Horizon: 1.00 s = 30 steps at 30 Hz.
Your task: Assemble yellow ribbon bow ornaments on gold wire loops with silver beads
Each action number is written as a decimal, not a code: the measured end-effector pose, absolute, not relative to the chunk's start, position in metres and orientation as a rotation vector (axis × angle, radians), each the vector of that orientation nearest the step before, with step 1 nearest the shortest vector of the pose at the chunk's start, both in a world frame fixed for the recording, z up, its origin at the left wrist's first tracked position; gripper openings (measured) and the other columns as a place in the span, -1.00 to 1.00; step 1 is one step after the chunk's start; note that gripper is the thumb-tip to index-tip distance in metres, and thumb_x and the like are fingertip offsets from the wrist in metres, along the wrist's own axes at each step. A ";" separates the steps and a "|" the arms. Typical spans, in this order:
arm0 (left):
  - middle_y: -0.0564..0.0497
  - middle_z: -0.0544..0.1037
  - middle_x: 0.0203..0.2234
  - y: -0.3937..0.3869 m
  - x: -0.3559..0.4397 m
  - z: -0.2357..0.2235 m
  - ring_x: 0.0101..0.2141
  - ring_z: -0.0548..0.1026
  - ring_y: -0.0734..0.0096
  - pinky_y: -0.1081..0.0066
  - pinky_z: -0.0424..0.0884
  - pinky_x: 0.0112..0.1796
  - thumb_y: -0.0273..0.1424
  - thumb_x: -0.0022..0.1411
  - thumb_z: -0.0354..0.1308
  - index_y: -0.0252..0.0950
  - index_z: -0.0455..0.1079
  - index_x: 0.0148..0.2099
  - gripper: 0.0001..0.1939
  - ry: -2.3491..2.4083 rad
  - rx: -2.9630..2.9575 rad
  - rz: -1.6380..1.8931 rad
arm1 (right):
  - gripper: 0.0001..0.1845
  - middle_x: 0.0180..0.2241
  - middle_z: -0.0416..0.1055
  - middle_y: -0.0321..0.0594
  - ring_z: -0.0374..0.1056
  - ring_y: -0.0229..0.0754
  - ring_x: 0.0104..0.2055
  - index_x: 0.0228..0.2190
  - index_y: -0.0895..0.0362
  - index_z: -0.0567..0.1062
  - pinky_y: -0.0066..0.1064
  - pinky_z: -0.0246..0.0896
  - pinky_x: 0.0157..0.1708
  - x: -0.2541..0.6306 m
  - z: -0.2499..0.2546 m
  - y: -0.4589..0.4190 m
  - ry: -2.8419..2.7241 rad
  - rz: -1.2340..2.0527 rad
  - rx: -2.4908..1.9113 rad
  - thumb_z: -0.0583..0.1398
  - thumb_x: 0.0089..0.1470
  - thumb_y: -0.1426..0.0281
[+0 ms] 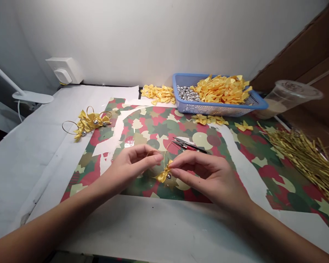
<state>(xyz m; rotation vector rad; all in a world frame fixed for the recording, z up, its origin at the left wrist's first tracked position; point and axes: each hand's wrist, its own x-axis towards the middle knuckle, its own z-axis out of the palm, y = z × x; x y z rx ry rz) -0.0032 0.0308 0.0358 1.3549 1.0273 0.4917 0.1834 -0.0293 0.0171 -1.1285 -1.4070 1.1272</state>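
Between my hands is a yellow ribbon bow [162, 176] with a small silver bell [169, 176] on it and a thin gold cord [166, 150] rising from it. The thumb and forefinger of my right hand [205, 171] pinch the bow at its right side. My left hand [138, 160] is closed at the cord, thumb against forefinger; its other fingers are partly hidden. Just behind my right hand lie dark tweezers [190, 145] and a small tool with red on its handle. Several bows with bells and gold loops [91, 122] lie in a pile at the left.
A blue basket [219, 109] at the back holds yellow bows and silver bells. More loose bows [157, 94] lie beside it. Gold cords [304, 157] are bundled at the right, near a tilted plastic cup [290, 96]. A white lamp base [33, 97] stands at the left.
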 end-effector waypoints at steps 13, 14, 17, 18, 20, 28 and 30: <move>0.23 0.09 -0.77 0.036 -0.008 0.029 -0.68 0.00 0.64 0.54 -0.02 -0.60 -0.21 0.21 0.15 -0.24 0.51 -0.31 -0.78 0.803 1.204 0.459 | -0.94 -0.45 0.54 -0.29 0.47 -0.28 -0.39 -0.44 0.08 0.54 -0.51 0.43 -0.38 0.185 0.018 -0.029 -1.458 1.044 -1.113 0.26 0.00 0.48; 0.24 0.09 -0.77 0.035 -0.008 0.029 -0.68 0.01 0.65 0.54 0.00 -0.60 -0.22 0.21 0.15 -0.24 0.52 -0.30 -0.78 0.794 1.198 0.453 | -0.93 -0.45 0.54 -0.29 0.47 -0.29 -0.39 -0.44 0.08 0.54 -0.52 0.43 -0.38 0.185 0.018 -0.029 -1.460 1.041 -1.108 0.26 0.00 0.49; 0.23 0.10 -0.75 0.034 -0.007 0.030 -0.67 0.01 0.65 0.55 0.02 -0.59 -0.23 0.22 0.14 -0.23 0.52 -0.27 -0.80 0.771 1.182 0.427 | -0.90 -0.44 0.54 -0.30 0.47 -0.30 -0.39 -0.43 0.07 0.55 -0.53 0.43 -0.36 0.185 0.018 -0.029 -1.463 1.047 -1.098 0.26 -0.01 0.51; 0.23 0.10 -0.74 0.033 -0.007 0.030 -0.67 0.02 0.65 0.55 0.02 -0.59 -0.24 0.22 0.14 -0.23 0.51 -0.26 -0.80 0.766 1.175 0.416 | -0.90 -0.44 0.54 -0.31 0.47 -0.30 -0.38 -0.43 0.06 0.55 -0.53 0.43 -0.36 0.185 0.017 -0.029 -1.462 1.054 -1.093 0.26 -0.01 0.51; 0.23 0.12 -0.73 0.033 -0.007 0.030 -0.66 0.02 0.65 0.56 0.01 -0.59 -0.24 0.21 0.16 -0.23 0.48 -0.25 -0.82 0.770 1.162 0.402 | -0.91 -0.45 0.54 -0.31 0.47 -0.31 -0.39 -0.43 0.06 0.55 -0.54 0.43 -0.36 0.185 0.017 -0.029 -1.452 1.078 -1.088 0.27 -0.01 0.50; 0.07 0.39 -0.26 0.031 -0.009 0.028 -0.48 0.27 0.61 0.57 0.13 -0.56 -0.16 0.09 0.26 -0.18 0.34 -0.14 -0.67 0.967 1.217 0.603 | -0.95 -0.44 0.54 -0.31 0.48 -0.30 -0.39 -0.43 0.06 0.56 -0.54 0.43 -0.40 0.184 0.013 -0.026 -1.346 1.185 -1.090 0.29 0.00 0.46; 0.03 0.39 -0.13 0.030 -0.009 0.029 -0.41 0.34 0.55 0.54 0.24 -0.50 -0.17 0.10 0.24 -0.18 0.30 -0.09 -0.63 0.929 1.280 0.643 | -0.90 -0.44 0.55 -0.31 0.48 -0.29 -0.38 -0.43 0.05 0.57 -0.50 0.43 -0.38 0.185 0.011 -0.024 -1.402 1.092 -1.058 0.28 0.01 0.50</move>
